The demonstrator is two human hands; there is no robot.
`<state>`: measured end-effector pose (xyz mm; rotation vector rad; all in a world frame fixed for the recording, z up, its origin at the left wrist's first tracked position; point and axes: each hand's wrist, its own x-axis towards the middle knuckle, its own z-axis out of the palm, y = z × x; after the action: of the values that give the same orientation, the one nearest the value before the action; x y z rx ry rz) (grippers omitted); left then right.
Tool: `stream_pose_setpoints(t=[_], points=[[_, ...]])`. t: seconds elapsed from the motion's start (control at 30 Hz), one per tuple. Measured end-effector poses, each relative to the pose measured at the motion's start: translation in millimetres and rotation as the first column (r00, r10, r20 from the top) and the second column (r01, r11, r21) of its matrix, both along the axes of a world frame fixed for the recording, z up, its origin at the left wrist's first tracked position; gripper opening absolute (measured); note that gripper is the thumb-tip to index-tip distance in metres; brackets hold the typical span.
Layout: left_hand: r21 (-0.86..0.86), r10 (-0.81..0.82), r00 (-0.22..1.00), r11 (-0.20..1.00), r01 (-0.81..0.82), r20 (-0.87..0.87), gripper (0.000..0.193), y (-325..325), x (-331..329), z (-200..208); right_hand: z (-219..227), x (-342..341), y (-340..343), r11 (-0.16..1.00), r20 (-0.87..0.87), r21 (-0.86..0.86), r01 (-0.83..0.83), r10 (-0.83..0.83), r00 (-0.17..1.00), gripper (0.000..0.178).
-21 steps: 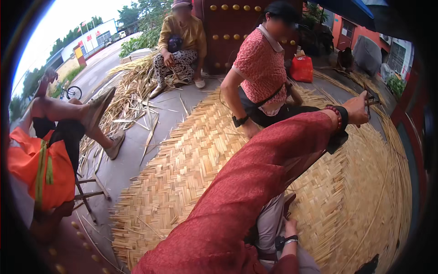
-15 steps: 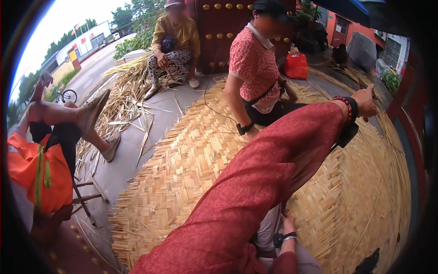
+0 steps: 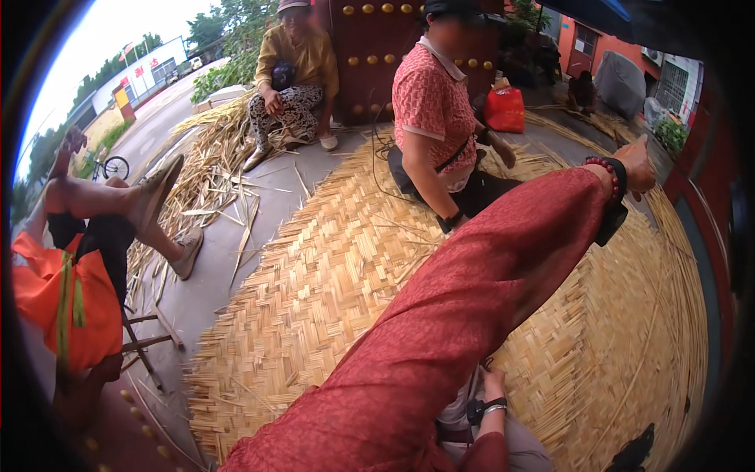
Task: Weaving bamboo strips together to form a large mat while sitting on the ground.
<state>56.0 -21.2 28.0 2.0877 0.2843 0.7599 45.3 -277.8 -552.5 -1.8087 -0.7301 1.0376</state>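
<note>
Woven mat (image 3: 314, 291) lies flat on the paving (image 3: 208, 307), probably so the co-worker in pink (image 3: 436, 110) can settle on it; the left hand (image 3: 634, 165) hangs over its far right side, fingers spread or pinching I cannot tell, the right hand (image 3: 493, 387) by the trouser leg (image 3: 525, 450), its fingers equally unclear

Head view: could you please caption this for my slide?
A red-sleeved arm with a beaded bracelet, stretched over a woven mat, near a person in a pink shirt.
</note>
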Motion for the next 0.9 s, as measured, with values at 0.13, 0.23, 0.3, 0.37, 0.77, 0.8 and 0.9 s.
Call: stream_pose_setpoints(t=[0.13, 0.23, 0.3, 0.37, 0.77, 0.8, 0.9], points=[[-0.034, -0.021, 0.999, 0.999, 0.020, -0.035, 0.091, -4.6, 5.9, -6.2, 0.6, 11.1, -3.8, 1.000, 0.027, -0.021, -0.005, 0.006, 1.000, 0.024], [-0.098, 0.003, 0.991, 0.995, -0.016, -0.132, 0.091, 6.7, 1.7, -33.7, 16.3, -3.1, 3.9, 0.997, 0.032, -0.042, -0.060, 0.062, 0.998, 0.021], [-0.137, 0.023, 0.990, 0.990, -0.043, -0.142, 0.087, 13.4, -2.6, -40.7, 27.7, -10.6, 1.7, 0.999, 0.011, -0.033, -0.040, 0.041, 0.999, 0.022], [-0.104, 0.028, 0.989, 0.994, -0.043, -0.144, 0.091, 13.6, -0.9, -31.8, 32.1, -3.5, -3.1, 0.999, -0.003, -0.034, -0.008, 0.008, 1.000, 0.022], [-0.027, -0.004, 0.990, 1.000, 0.000, -0.138, 0.083, 0.3, -0.7, -8.6, 29.9, -2.4, -1.4, 0.999, -0.052, -0.034, 0.004, -0.006, 0.999, 0.019], [-0.028, 0.030, 0.993, 0.999, -0.033, -0.115, 0.084, 5.6, -4.1, -10.3, 28.9, -5.0, 2.3, 1.000, -0.048, -0.028, -0.008, 0.006, 0.999, 0.020], [-0.066, 0.027, 0.989, 0.997, -0.037, -0.147, 0.075, 14.2, -8.2, -11.1, 26.5, -9.3, 4.4, 0.999, -0.035, -0.016, -0.030, 0.030, 0.999, 0.022]])
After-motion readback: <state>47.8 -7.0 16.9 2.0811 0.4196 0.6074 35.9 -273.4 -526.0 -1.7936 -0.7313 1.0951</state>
